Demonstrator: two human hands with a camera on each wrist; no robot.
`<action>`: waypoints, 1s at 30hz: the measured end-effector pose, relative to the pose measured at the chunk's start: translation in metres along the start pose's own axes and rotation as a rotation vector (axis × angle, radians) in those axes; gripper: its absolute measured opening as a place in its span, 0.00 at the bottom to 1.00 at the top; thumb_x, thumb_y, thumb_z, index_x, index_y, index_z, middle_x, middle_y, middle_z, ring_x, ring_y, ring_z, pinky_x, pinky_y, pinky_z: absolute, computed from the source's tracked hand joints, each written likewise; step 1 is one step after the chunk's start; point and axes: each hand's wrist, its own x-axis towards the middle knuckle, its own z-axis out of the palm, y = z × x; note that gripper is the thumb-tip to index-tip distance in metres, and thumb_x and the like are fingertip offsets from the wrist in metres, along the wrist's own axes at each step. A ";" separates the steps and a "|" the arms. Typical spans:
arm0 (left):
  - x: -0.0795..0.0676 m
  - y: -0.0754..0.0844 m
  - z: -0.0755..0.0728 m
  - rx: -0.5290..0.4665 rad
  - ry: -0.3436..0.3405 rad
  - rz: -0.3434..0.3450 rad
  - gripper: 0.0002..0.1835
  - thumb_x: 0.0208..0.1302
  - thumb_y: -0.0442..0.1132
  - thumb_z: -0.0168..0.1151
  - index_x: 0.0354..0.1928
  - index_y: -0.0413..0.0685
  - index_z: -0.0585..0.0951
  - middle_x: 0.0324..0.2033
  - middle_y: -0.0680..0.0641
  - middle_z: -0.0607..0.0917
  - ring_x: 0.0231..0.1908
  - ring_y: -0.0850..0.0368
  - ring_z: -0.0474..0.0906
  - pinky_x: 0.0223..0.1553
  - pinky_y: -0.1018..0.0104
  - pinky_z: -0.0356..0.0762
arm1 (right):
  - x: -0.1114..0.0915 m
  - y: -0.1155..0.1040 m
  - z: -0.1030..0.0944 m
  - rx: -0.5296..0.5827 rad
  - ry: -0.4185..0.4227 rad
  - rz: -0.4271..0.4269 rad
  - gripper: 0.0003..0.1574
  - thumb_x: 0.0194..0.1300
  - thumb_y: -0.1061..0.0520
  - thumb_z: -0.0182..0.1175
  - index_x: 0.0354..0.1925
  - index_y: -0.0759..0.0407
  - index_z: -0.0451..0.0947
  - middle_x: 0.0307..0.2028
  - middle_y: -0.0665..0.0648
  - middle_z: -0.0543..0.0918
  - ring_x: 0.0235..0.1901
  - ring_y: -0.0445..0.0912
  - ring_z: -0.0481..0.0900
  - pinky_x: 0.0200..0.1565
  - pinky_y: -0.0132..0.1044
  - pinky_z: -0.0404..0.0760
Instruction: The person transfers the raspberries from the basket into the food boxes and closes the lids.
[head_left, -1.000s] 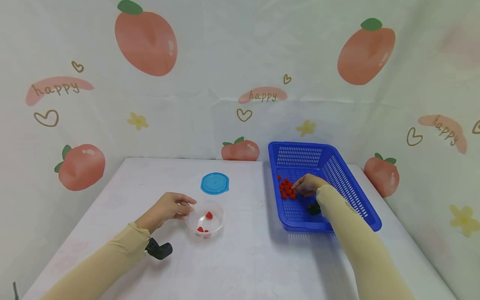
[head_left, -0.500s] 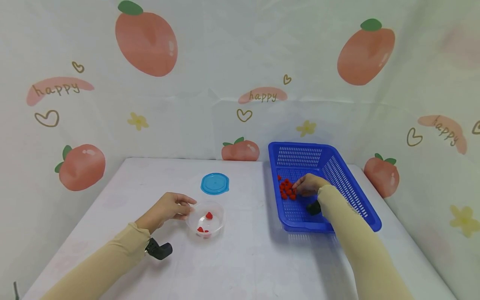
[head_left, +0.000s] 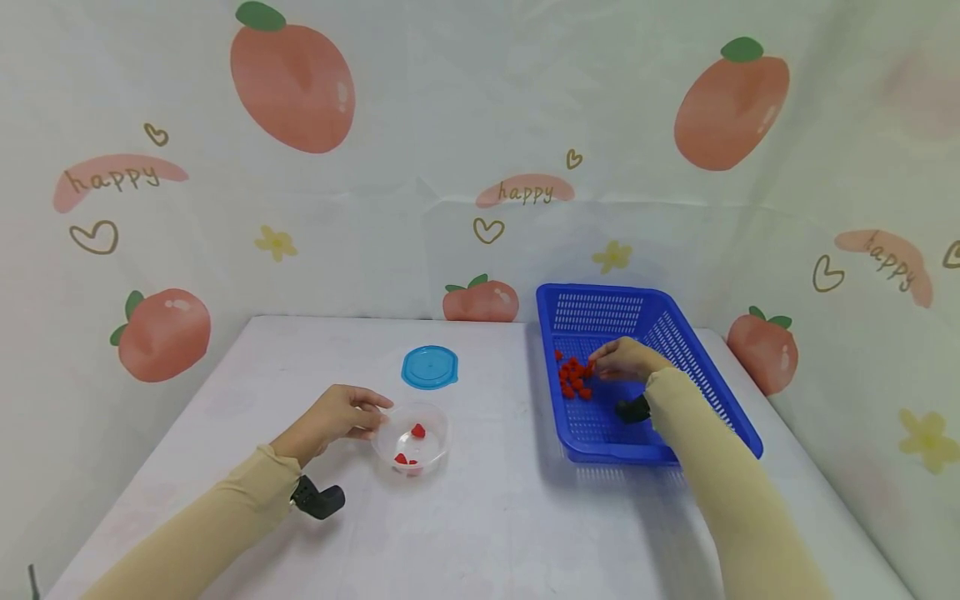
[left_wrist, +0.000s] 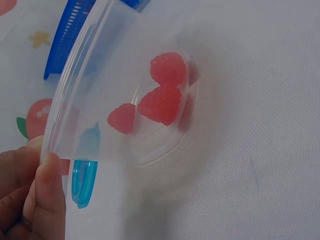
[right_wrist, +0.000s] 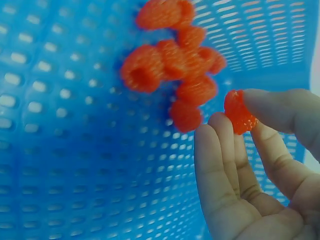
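My left hand (head_left: pixel 341 419) pinches the rim of a clear plastic bowl (left_wrist: pixel 95 65) between thumb and fingers. Inside it lie three raspberries (left_wrist: pixel 162 105), seen through the wall in the left wrist view. Over the blue basket (head_left: pixel 611 454), my right hand (head_left: pixel 626 360) pinches one raspberry (right_wrist: pixel 240 112) between thumb and fingertips, apart from the others. Several more raspberries (right_wrist: pixel 175 60) sit clustered on the perforated basket floor, left of that hand in the head view.
A round blue lid (head_left: pixel 430 367) lies flat on the white table (head_left: pixel 495 517), behind the bowl. The basket stands at the table's right. A printed fabric backdrop (head_left: pixel 420 100) rises behind the table.
My right hand has lifted slightly and shifted right, with a raspberry now between its fingertips, off the pile. My left hand and the bowl have stayed where they were.
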 end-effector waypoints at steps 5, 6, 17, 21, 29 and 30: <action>0.001 0.000 0.000 0.006 0.008 -0.008 0.16 0.59 0.31 0.66 0.50 0.36 0.81 0.34 0.44 0.80 0.29 0.58 0.78 0.35 0.67 0.84 | -0.003 -0.005 -0.007 0.086 -0.038 -0.063 0.18 0.67 0.68 0.54 0.54 0.77 0.71 0.34 0.52 0.81 0.36 0.41 0.80 0.48 0.36 0.83; 0.001 0.000 0.000 0.004 0.010 -0.012 0.16 0.59 0.31 0.66 0.50 0.36 0.82 0.34 0.44 0.80 0.29 0.57 0.78 0.35 0.67 0.84 | -0.004 -0.006 -0.008 0.105 -0.044 -0.073 0.18 0.68 0.67 0.54 0.54 0.77 0.70 0.35 0.52 0.81 0.37 0.41 0.80 0.50 0.37 0.83; 0.002 -0.001 0.000 0.005 0.011 -0.014 0.15 0.59 0.31 0.66 0.50 0.37 0.82 0.35 0.44 0.80 0.29 0.57 0.78 0.35 0.68 0.84 | -0.027 -0.026 -0.014 0.215 -0.040 -0.179 0.25 0.71 0.64 0.52 0.61 0.78 0.62 0.42 0.51 0.80 0.39 0.36 0.81 0.51 0.31 0.81; 0.001 -0.001 0.000 0.006 0.011 -0.013 0.16 0.59 0.31 0.66 0.50 0.37 0.82 0.35 0.44 0.80 0.29 0.57 0.78 0.35 0.68 0.84 | -0.035 -0.033 -0.012 0.241 -0.017 -0.198 0.23 0.70 0.64 0.54 0.59 0.75 0.64 0.43 0.51 0.79 0.41 0.36 0.81 0.53 0.32 0.80; 0.001 0.000 0.000 0.004 0.010 -0.011 0.15 0.59 0.31 0.66 0.49 0.37 0.82 0.35 0.44 0.80 0.29 0.57 0.78 0.35 0.68 0.84 | -0.053 -0.050 -0.003 0.245 -0.039 -0.311 0.27 0.70 0.62 0.55 0.62 0.74 0.62 0.49 0.54 0.75 0.46 0.38 0.80 0.54 0.31 0.79; 0.001 0.000 0.000 0.006 0.009 -0.011 0.15 0.59 0.31 0.66 0.50 0.37 0.82 0.35 0.44 0.80 0.29 0.57 0.78 0.35 0.68 0.84 | -0.055 -0.052 -0.001 0.236 -0.041 -0.321 0.27 0.70 0.62 0.55 0.62 0.74 0.63 0.51 0.55 0.74 0.47 0.39 0.80 0.55 0.32 0.78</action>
